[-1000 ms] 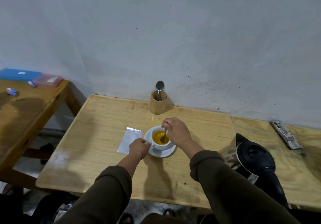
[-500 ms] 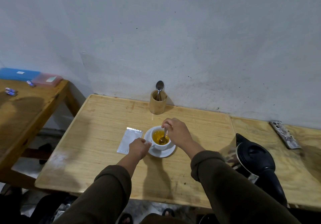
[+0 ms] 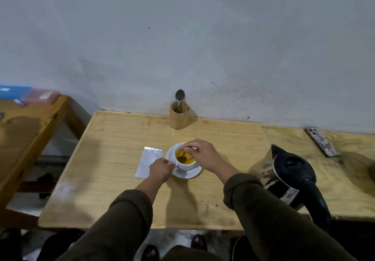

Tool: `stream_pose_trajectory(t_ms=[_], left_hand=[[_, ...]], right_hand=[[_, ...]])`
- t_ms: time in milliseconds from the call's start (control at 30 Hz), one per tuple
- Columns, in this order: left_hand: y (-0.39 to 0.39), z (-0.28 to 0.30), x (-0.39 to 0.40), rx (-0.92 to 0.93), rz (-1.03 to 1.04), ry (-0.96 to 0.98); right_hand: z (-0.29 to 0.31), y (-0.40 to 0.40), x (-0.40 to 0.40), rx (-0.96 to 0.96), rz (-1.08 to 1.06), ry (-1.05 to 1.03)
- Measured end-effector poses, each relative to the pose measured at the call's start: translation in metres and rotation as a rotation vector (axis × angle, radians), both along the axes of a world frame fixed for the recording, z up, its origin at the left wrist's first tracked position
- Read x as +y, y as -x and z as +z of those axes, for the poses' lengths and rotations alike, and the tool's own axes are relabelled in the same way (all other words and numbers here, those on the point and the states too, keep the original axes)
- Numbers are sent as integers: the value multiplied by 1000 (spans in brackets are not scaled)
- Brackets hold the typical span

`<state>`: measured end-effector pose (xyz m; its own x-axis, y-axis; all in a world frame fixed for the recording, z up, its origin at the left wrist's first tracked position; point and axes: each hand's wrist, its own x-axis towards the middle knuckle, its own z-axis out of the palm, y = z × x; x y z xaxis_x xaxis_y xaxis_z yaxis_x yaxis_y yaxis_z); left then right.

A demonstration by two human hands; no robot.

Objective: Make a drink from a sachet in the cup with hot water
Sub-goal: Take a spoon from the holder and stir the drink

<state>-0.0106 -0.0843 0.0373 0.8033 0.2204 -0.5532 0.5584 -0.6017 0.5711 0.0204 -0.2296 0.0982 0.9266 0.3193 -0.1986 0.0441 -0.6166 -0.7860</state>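
A white cup (image 3: 186, 166) holding yellow-orange liquid stands on a white saucer (image 3: 183, 174) in the middle of the light wooden table (image 3: 113, 139). My right hand (image 3: 203, 153) hovers over the cup's rim, pinching the handle of a spoon (image 3: 183, 158) whose bowl dips into the drink. My left hand (image 3: 161, 169) grips the cup's handle at its left side. A silver sachet (image 3: 147, 161) lies flat on the table just left of the saucer, partly under my left hand.
A black and steel kettle (image 3: 292, 176) sits to the right near the table's front edge. At the back by the wall a wooden holder (image 3: 179, 117) keeps another spoon. A patterned phone (image 3: 322, 144) lies far right. A second table (image 3: 24, 123) with boxes stands left.
The spoon has shifted inside the cup, from its right side toward the middle, as my right hand moves slightly left. My left hand stays on the cup handle.
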Motion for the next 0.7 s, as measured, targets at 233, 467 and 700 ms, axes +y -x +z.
stream_pose_trajectory(t_ms=[233, 467, 700], left_hand=[[1, 1, 1, -8, -45, -22], [1, -3, 1, -39, -53, -35], [7, -9, 1, -68, 30, 54]], right_hand=[[-1, 21, -10, 77, -164, -46], [-2, 56, -26, 209, -339, -100], [-19, 91, -34, 328, -423, -158]])
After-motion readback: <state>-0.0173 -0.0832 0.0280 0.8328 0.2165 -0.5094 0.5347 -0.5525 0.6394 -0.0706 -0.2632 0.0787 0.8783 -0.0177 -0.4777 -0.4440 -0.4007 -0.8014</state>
